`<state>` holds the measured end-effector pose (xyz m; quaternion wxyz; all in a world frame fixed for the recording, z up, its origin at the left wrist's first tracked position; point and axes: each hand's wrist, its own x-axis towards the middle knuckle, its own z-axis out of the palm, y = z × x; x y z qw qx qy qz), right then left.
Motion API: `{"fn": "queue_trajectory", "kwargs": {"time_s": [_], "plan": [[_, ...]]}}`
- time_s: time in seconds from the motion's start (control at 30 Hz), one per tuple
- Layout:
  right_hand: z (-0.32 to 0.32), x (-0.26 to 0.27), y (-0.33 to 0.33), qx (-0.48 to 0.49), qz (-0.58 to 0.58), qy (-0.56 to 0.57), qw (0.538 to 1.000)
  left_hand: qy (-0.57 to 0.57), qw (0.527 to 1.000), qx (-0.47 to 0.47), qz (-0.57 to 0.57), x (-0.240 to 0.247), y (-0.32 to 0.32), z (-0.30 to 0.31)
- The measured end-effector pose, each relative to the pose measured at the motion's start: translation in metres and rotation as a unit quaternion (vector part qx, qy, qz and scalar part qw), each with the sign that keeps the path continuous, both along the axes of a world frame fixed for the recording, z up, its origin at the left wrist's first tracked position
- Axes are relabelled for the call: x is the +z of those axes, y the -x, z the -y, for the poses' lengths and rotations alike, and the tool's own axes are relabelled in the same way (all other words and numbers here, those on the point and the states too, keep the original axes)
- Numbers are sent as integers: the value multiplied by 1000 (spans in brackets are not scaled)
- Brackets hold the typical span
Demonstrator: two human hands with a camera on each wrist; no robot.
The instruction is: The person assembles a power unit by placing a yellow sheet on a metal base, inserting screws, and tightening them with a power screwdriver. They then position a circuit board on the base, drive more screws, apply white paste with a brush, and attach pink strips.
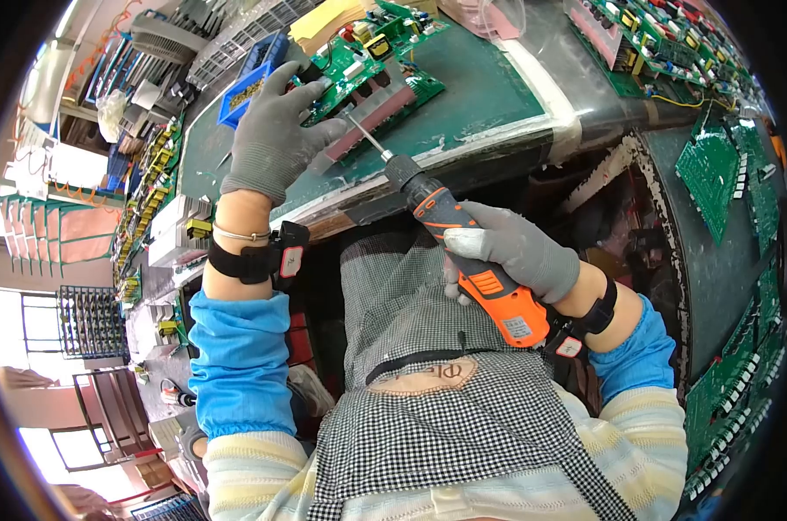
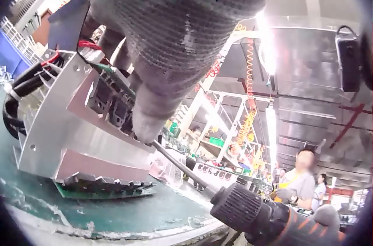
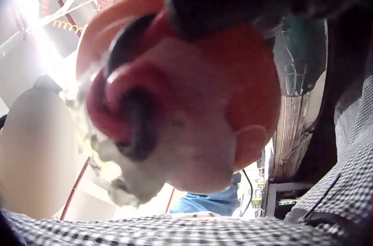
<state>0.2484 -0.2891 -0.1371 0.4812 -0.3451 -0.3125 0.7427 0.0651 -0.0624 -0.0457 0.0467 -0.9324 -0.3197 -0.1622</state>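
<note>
A green circuit board (image 1: 348, 76) with a finned metal heat sink (image 2: 49, 121) and pink strips stands on the green bench mat. My gloved left hand (image 1: 276, 143) holds it from the left, fingers over its far side and thumb by the black components along the heat sink. My gloved right hand (image 1: 528, 256) grips an orange and black power screwdriver (image 1: 508, 311), its chuck pointing up and left. The long bit (image 2: 185, 168) reaches the heat sink close to the left thumb. In the right wrist view, a blurred red and black cord (image 3: 128, 97) shows at the tool's back end.
A blue bin (image 1: 234, 106) of small brass-coloured parts stands beyond the left hand. More boards with components (image 1: 662, 52) crowd the back right, and bare-backed green boards (image 1: 710, 174) lie along the right. The bench edge (image 1: 463, 156) runs just under the tool.
</note>
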Motion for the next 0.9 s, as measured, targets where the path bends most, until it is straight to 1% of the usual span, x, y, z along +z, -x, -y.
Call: {"fn": "queue_trajectory", "kwargs": {"time_s": [0.1,0.2,0.3,0.4,0.5,0.63,0.7,0.8,0.9], "plan": [[0,8,0,-6,55,5,998,-6,1000,-2,16,-5,0,-4],[0,21,-1,0,57,10,998,4,999,10,31,-9,0,-5],[3,34,-2,-23,-6,59,998,-3,999,14,37,-11,1,-6],[4,46,-1,-28,-85,140,986,-27,999,5,36,-14,1,-8],[5,44,4,-50,-35,126,990,-45,998,4,40,-15,1,-7],[4,45,3,-31,-27,100,994,-29,998,12,46,-12,-1,-2],[4,45,4,-36,-20,84,996,-46,998,7,42,-13,0,-4],[4,49,4,-37,-9,98,994,-46,997,6,54,-15,0,-5],[5,56,8,-40,-79,134,987,-40,997,7,71,-17,0,-5]]}}
